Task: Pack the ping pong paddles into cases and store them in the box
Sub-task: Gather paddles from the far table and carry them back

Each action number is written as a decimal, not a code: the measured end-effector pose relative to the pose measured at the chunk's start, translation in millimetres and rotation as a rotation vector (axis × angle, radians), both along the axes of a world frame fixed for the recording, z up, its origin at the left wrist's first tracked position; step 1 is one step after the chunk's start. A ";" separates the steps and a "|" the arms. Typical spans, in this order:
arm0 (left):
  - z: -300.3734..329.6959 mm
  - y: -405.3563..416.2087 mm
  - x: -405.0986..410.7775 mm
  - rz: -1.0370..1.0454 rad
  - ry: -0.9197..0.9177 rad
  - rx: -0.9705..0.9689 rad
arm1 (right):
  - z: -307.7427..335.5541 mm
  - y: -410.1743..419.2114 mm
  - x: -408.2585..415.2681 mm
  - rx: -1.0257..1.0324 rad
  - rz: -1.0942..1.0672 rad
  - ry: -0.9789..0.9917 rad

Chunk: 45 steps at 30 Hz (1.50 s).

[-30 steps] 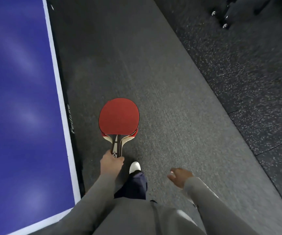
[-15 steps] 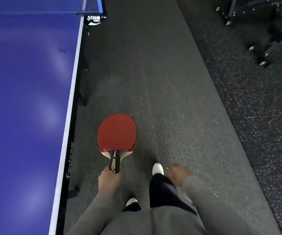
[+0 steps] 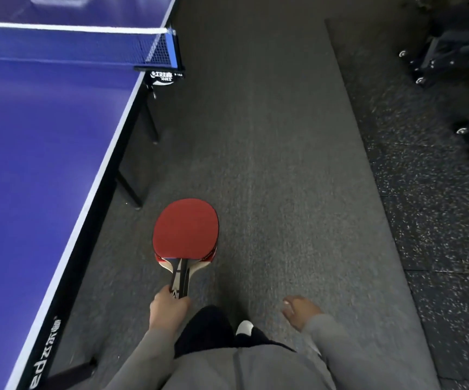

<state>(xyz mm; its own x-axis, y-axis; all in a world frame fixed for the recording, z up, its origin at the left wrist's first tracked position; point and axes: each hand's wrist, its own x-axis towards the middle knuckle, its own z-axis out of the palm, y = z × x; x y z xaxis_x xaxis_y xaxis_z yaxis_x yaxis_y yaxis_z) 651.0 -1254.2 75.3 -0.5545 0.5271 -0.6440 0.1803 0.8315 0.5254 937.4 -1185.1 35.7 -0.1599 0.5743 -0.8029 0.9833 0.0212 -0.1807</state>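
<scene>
Figure: a person in grey sleeves stands on a dark, short-pile carpet strip (image 3: 270, 164) beside a ping pong table. The left hand (image 3: 167, 309) grips the handle of the paddles (image 3: 185, 230), fingers curled round the wood; the blade points forward and away from the body, held in the air above the carpet, just right of the table's edge. The upper face is smooth, matte red rubber, rounded in outline. A 2nd red edge shows beneath it at the neck, so 2 paddles seem stacked, though this is not certain. The handle is pale wood with a dark central stripe, flaring at the neck. The right hand (image 3: 298, 309) hangs free with fingers loosely curled and holds nothing.

The tabletop (image 3: 44, 153) is smooth, glossy blue with a white border line and a black side rail bearing white lettering. A dark mesh net (image 3: 67, 45) with a white top band crosses it, fixed by a black clamp (image 3: 161, 77) with a white logo. A white shoe tip (image 3: 244, 327) shows between dark trouser legs. To the right lies black, speckled rubber flooring (image 3: 430, 220), and black wheeled gear (image 3: 447, 57) stands at the far right.

Compared with 0.5 s ago, the net and clamp sit lower and nearer in view, the table edge slants more steeply, and the grip on the handle is unchanged.
</scene>
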 end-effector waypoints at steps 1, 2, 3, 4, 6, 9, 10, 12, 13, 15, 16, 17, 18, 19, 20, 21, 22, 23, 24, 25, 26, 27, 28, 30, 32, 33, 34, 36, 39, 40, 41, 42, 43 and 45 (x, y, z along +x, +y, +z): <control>0.1 14.8 2.3 0.004 -0.013 0.007 | -1.2 17.4 5.1 0.003 -0.008 0.001; 0.1 28.8 3.9 0.006 -0.022 0.009 | -2.2 33.7 8.6 0.003 -0.006 -0.001; -1.0 44.9 3.7 0.009 -0.027 0.010 | -3.4 51.2 9.8 0.004 0.000 -0.006; -2.2 61.0 2.6 0.015 -0.030 0.009 | -4.5 68.7 9.8 0.003 0.006 -0.012; -5.6 94.2 -2.3 0.017 -0.040 0.007 | -9.1 103.3 5.4 -0.010 0.019 -0.022; -15.9 153.4 -17.6 -0.011 -0.041 0.005 | -18.4 162.1 -12.0 -0.012 0.003 -0.019; -16.6 171.3 -21.6 -0.030 -0.035 0.001 | -18.7 179.2 -18.7 -0.012 -0.006 -0.015; -18.9 215.4 -34.0 -0.058 -0.031 -0.020 | -19.6 223.4 -33.8 -0.016 -0.032 -0.021; -19.3 235.6 -38.9 -0.062 -0.036 -0.031 | -17.3 246.1 -40.5 -0.012 -0.041 -0.027; -15.7 271.1 -46.8 -0.054 -0.053 -0.019 | -7.8 286.2 -56.0 -0.007 -0.071 -0.032; -13.9 292.4 -51.9 -0.049 -0.060 -0.006 | -5.2 309.2 -64.1 -0.009 -0.089 -0.022; -13.5 311.9 -56.6 -0.047 -0.061 -0.001 | -2.4 329.8 -71.0 -0.008 -0.100 -0.009; -12.3 331.5 -60.1 -0.047 -0.056 -0.001 | 1.0 349.4 -76.6 0.001 -0.102 0.002; -10.2 350.7 -63.3 -0.049 -0.049 0.002 | 5.9 368.1 -82.8 0.016 -0.098 0.004; -6.5 367.1 -65.0 -0.050 -0.048 0.007 | 10.4 384.0 -88.0 0.036 -0.087 0.005; -5.2 386.3 -66.8 -0.049 -0.051 0.011 | 11.9 403.4 -92.0 0.058 -0.074 0.011; -4.6 403.7 -68.0 -0.048 -0.054 0.013 | 13.1 420.9 -95.6 0.068 -0.063 0.015; -4.6 422.7 -68.8 -0.046 -0.053 0.015 | 13.9 440.1 -98.6 0.073 -0.049 0.019; -4.0 440.4 -69.4 -0.042 -0.052 0.016 | 14.7 458.1 -101.5 0.077 -0.038 0.023; -2.4 456.3 -69.2 -0.044 -0.048 0.014 | 14.2 475.0 -103.2 0.080 -0.024 0.026; -2.7 476.1 -68.5 -0.043 -0.048 0.010 | 11.1 496.6 -103.9 0.080 -0.013 0.030; -3.7 494.2 -67.5 -0.041 -0.045 0.007 | 8.9 516.5 -104.1 0.075 -0.003 0.031; -4.4 513.8 -65.5 -0.034 -0.040 0.007 | 6.8 538.7 -104.0 0.071 0.012 0.035; -3.0 547.5 -60.3 -0.018 -0.033 0.011 | 5.3 579.6 -104.6 0.065 0.052 0.048; -1.3 585.4 -53.9 0.019 -0.042 0.013 | 7.4 626.8 -104.9 0.061 0.094 0.054; -0.1 604.2 -49.9 0.036 -0.037 0.006 | 9.6 649.3 -103.9 0.059 0.113 0.057; 2.1 621.5 -46.4 0.052 -0.026 0.002 | 12.5 670.3 -103.5 0.064 0.137 0.059; 7.2 653.9 -40.5 0.085 -0.019 0.013 | 15.8 709.4 -103.2 0.081 0.186 0.069; 13.3 701.9 -34.8 0.136 -0.026 0.032 | 18.6 765.1 -102.3 0.088 0.256 0.054; 17.1 714.4 -34.1 0.147 -0.030 0.037 | 20.5 777.9 -103.1 0.086 0.272 0.044; 19.2 728.6 -34.2 0.162 -0.037 0.043 | 21.1 793.2 -104.3 0.081 0.286 0.041; 20.8 741.1 -34.8 0.179 -0.045 0.051 | 20.6 806.7 -105.7 0.081 0.302 0.038; 22.0 754.9 -37.0 0.200 -0.055 0.062 | 19.4 821.2 -108.7 0.081 0.321 0.036; 25.0 778.9 -43.3 0.241 -0.074 0.078 | 17.3 845.5 -114.2 0.070 0.351 0.022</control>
<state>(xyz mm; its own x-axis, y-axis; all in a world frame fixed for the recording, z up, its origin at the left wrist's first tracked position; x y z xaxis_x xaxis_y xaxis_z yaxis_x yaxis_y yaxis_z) 607.7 -475.3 100.3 -0.6225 0.4357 -0.6501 -0.0593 0.8020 0.5944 823.2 -339.6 53.0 -0.3746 0.5349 -0.7573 0.9096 0.3705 -0.1882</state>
